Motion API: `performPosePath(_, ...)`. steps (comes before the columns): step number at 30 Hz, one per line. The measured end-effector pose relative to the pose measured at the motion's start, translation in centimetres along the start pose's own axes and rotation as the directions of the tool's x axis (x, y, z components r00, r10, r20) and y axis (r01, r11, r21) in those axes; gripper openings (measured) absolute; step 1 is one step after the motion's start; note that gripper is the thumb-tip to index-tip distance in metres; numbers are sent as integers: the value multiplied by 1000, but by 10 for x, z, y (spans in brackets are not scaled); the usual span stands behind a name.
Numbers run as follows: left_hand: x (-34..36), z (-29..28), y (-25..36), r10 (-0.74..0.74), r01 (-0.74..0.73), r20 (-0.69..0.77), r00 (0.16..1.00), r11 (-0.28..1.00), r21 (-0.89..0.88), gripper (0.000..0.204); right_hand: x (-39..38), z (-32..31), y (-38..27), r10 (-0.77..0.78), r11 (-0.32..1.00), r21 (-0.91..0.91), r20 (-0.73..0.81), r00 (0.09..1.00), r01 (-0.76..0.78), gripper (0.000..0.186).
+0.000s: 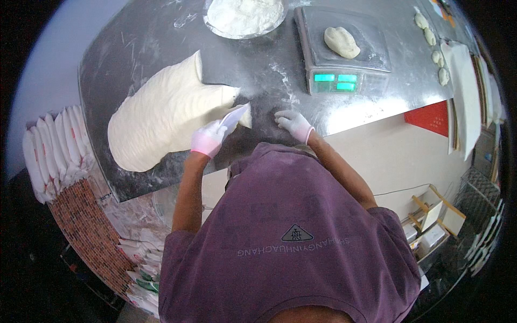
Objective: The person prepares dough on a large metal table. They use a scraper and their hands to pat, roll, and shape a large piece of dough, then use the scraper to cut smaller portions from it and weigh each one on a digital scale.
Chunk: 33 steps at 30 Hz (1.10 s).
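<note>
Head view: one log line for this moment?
left hand: holds scraper at dough mass | right hand: flat on table, empty | scale: dough piece on it

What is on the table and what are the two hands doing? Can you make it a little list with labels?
Table: floured metal worktop
Left hand: gloved, grips a white scraper at the big dough
Right hand: gloved, flat on the worktop, holding nothing
Scale: carries a small dough piece
Bowl: holds flour
Far right: row of small dough pieces
</note>
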<state>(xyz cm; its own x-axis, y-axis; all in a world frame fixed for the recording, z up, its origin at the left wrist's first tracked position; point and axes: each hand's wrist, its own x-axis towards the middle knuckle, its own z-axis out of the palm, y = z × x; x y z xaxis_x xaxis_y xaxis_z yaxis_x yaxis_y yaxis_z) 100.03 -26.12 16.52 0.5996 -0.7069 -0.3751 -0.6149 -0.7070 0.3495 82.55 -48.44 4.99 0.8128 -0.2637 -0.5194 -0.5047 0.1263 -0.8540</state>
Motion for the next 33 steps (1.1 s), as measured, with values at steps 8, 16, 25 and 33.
performPosePath(8, 30, 61, -24, 169, -169, -59, 984, 986, 5, 33, 0, 17, 0, -46, 993, -107, -1, 999, 45, 35)
performPosePath(16, 55, 68, 51, 81, -228, -314, 946, 853, -469, 25, 0, 7, -34, -62, 998, -30, -252, 966, 56, 25)
performPosePath(25, 75, 16, 74, -465, -128, -126, 876, 28, -991, 28, 18, -130, -122, -591, 804, -363, -570, 570, 470, 35)
performPosePath(33, 70, 25, 91, -457, -92, -94, 884, 26, -995, 36, 24, -176, -118, -742, 414, -907, -287, 605, 78, 45)
